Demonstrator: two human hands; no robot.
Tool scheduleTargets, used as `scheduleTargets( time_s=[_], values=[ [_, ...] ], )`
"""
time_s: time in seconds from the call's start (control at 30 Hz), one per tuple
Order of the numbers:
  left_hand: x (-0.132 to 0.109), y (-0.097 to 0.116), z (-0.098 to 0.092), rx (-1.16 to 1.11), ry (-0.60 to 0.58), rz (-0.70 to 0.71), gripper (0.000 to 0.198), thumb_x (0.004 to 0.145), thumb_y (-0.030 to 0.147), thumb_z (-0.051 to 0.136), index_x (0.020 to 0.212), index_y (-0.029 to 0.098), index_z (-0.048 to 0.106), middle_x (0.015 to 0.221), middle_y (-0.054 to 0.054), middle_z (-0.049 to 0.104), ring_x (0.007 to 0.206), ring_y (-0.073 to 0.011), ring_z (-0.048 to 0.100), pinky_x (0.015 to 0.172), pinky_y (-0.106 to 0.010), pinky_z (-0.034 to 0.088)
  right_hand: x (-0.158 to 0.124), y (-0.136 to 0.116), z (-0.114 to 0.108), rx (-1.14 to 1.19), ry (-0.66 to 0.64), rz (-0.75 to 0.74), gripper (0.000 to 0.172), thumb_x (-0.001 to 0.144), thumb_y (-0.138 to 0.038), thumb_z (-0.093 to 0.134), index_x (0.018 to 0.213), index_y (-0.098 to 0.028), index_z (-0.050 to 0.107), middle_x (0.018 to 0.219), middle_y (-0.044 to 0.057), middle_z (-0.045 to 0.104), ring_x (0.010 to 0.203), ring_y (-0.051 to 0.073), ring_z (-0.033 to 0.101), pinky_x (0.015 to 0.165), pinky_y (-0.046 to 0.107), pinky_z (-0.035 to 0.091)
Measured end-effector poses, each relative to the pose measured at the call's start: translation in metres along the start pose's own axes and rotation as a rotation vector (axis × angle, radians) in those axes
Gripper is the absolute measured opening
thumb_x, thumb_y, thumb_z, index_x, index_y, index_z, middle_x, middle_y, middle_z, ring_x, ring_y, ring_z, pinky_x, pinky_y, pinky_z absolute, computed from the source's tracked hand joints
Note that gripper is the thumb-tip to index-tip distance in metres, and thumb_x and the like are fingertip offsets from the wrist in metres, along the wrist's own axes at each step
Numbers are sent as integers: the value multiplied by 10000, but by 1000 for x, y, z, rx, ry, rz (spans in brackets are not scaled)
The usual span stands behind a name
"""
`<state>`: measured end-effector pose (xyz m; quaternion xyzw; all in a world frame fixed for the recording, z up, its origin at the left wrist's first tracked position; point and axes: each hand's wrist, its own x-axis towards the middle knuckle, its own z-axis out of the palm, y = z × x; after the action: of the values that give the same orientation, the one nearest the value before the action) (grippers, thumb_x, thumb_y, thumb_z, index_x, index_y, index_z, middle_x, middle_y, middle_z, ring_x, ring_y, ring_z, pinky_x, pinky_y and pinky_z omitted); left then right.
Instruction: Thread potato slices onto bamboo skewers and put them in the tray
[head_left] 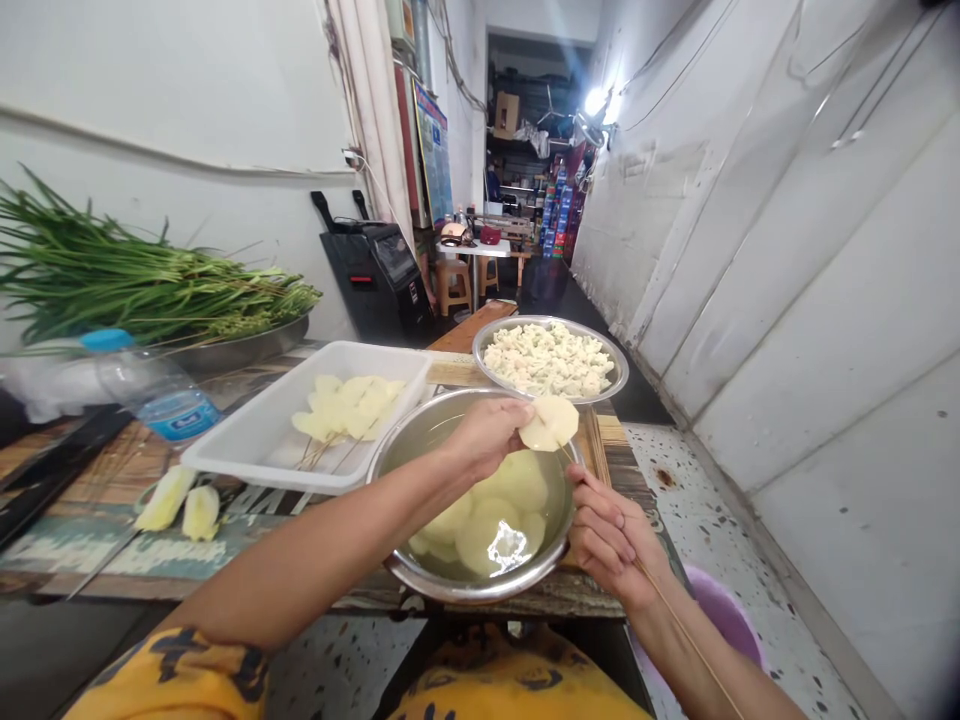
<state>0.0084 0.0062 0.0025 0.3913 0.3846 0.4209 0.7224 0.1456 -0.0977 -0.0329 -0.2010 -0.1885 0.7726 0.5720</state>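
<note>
My left hand point(484, 432) pinches a pale round potato slice point(551, 422) above the far rim of a steel bowl point(397, 445). The bowl holds water and several more potato slices point(487, 515). My right hand point(611, 535) is closed round a thin bamboo skewer point(679, 625), whose tip points up at the held slice. The skewer's long end runs back along my right forearm. A white plastic tray point(247, 440) to the left holds several slices threaded on skewers point(349, 408).
A second steel bowl point(551, 358) of white cauliflower pieces sits behind. A water bottle point(154, 395), a pan of green chives point(142, 280) and two vegetable pieces point(184, 500) lie at left. A purple bucket point(724, 615) stands on the floor at right, by the white wall.
</note>
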Motion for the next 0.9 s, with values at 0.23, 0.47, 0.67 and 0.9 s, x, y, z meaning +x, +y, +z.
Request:
scheduleTargets(
  time_s=[0.23, 0.47, 0.67, 0.9],
  values=[
    [-8, 3, -1, 92, -50, 28, 110, 765, 101, 589, 670, 63, 629, 676, -88, 659, 604, -136, 619, 626, -278, 510, -4, 1, 7, -454, 183, -185, 205, 787, -331, 669, 809, -134, 613, 387, -126, 358, 242, -3, 186, 250, 118, 188],
    [-11, 7, 0, 173, -79, 51, 120, 705, 153, 665, 635, 76, 607, 633, -62, 640, 568, -117, 593, 592, -259, 496, -9, -1, 0, -1075, 270, -353, 280, 876, -385, 517, 953, -143, 636, 429, -73, 442, 303, 58, 341, 307, 164, 275],
    [-8, 6, 0, 195, -32, 95, 121, 692, 171, 668, 627, 89, 607, 628, -60, 638, 563, -139, 599, 585, -286, 505, -8, -7, -16, -2134, 198, -1039, 304, 876, -127, 472, 1102, -137, 674, 754, 97, 727, 660, 183, 665, 592, 247, 482],
    [-7, 3, 1, 213, 43, 151, 124, 674, 154, 658, 583, 107, 588, 546, -20, 601, 508, -112, 558, 542, -248, 487, -4, -1, -14, -2077, 236, -908, 276, 883, -159, 451, 1036, -136, 680, 655, 58, 681, 502, 145, 580, 479, 233, 397]
  ],
)
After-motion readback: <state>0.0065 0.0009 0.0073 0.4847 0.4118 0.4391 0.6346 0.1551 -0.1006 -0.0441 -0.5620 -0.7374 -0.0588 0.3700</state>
